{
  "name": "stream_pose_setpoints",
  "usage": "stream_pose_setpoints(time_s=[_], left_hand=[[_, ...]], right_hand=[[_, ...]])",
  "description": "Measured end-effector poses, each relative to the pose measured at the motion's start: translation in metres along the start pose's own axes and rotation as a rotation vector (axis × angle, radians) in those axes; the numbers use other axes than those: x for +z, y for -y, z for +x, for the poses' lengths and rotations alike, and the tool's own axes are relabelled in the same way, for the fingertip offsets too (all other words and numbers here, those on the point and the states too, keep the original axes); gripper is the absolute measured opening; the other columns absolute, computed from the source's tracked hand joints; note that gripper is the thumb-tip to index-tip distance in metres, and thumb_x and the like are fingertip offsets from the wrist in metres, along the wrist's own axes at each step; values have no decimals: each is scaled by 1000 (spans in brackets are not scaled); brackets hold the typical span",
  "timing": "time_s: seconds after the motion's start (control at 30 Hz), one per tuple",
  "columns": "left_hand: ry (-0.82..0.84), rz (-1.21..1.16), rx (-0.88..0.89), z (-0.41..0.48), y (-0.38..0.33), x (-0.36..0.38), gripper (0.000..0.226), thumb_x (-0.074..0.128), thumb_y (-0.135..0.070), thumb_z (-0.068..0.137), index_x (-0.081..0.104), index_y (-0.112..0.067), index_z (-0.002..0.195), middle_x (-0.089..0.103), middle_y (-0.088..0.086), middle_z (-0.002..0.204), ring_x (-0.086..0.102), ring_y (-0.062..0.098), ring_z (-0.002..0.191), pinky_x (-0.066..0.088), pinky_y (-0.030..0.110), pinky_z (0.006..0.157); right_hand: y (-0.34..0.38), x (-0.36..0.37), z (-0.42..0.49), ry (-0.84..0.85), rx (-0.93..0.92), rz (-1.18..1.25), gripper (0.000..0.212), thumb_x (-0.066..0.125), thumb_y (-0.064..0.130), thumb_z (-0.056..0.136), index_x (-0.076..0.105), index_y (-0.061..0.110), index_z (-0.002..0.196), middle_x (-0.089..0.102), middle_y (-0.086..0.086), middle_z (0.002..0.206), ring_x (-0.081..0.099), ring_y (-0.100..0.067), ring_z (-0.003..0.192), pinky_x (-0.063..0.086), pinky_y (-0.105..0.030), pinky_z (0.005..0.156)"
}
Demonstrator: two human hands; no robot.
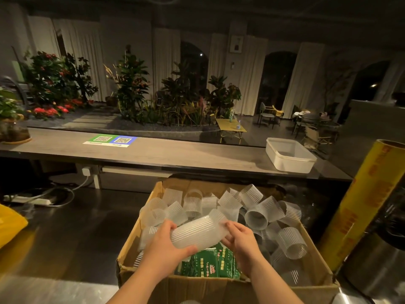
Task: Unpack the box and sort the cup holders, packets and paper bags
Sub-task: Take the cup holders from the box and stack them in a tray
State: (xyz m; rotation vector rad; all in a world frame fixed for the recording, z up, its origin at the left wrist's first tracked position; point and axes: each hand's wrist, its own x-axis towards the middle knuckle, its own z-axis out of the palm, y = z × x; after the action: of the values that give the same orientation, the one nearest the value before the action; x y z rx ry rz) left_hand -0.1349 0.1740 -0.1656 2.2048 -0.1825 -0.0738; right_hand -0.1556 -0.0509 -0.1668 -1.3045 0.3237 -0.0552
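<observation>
An open cardboard box [219,288] sits in front of me on a steel worktop. It is full of translucent ribbed cup holders [256,212], lying loose in all directions. Green printed packets [206,263] lie at the near side of the box, under my hands. Both hands hold a nested stack of cup holders [197,233] sideways just above the packets. My left hand [166,244] grips the stack's left end. My right hand [240,236] grips its right end. No paper bags show in this view.
A white plastic tub [289,155] stands on the long grey counter [153,152] behind the box. A yellow roll of wrap [359,211] and a steel bin [379,266] stand close on the right. A yellow bag [9,224] lies at the far left.
</observation>
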Motion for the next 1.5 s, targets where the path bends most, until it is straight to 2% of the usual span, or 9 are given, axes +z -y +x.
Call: stream_pose_setpoints(time_s=[0.37,0.47,0.57,0.73,0.8,0.93,1.03,1.17,1.5], left_hand=[[152,185,64,-3,-1,1,96,85,-58,68,37,-39,148,37,-17,128,47,10,115,52,36,101],[160,214,69,-4,-3,0,86,84,-61,67,42,-39,139,43,-20,124,49,7,112,51,34,99],[136,180,39,-3,-3,1,79,87,-55,68,38,-42,128,47,-19,119,54,8,107,54,32,95],[110,143,38,-1,-2,2,81,88,-43,70,31,-42,126,46,-18,118,55,8,103,58,33,92],[108,131,55,1,-1,2,88,88,-41,71,25,-45,134,43,-19,121,54,10,106,58,35,94],[112,158,93,2,-1,2,91,85,-36,73,25,-44,141,33,-22,123,50,10,109,57,36,94],[96,170,96,4,1,3,90,86,-34,72,27,-43,139,33,-22,122,49,10,109,56,36,93],[74,207,63,5,3,6,88,85,-34,69,30,-45,136,41,-20,119,49,11,109,56,39,92],[62,317,111,2,2,8,88,84,-36,72,30,-42,140,39,-19,124,43,10,114,49,36,100]], right_hand=[[-3,-1,-5,226,40,-169,37,51,39,105,68,13,125,71,-8,125,65,-24,116,51,-38,101],[14,-15,2,-119,-190,-484,18,58,25,102,65,22,118,57,-5,136,65,-16,105,57,-34,89],[30,-47,11,-544,-316,-769,31,62,13,98,61,15,129,35,-6,153,56,-11,99,48,-27,81],[39,-87,27,-535,-148,-995,50,63,15,98,50,20,146,7,1,170,51,-24,134,48,-33,92],[40,-93,31,-456,-123,-991,45,62,11,99,54,18,143,23,-2,166,47,-24,137,47,-37,103],[39,-81,26,-514,-289,-880,13,65,16,98,63,16,111,56,-4,120,58,-17,97,47,-24,72],[36,-51,13,-493,-447,-705,14,67,24,98,55,18,99,57,-6,93,61,-27,84,55,-40,73],[29,0,-9,-234,-416,-326,14,60,23,102,52,19,113,62,-14,94,63,-27,78,58,-35,70],[-4,22,-17,-21,-414,-469,19,63,20,101,65,29,84,61,-7,82,58,-26,74,53,-48,73]])
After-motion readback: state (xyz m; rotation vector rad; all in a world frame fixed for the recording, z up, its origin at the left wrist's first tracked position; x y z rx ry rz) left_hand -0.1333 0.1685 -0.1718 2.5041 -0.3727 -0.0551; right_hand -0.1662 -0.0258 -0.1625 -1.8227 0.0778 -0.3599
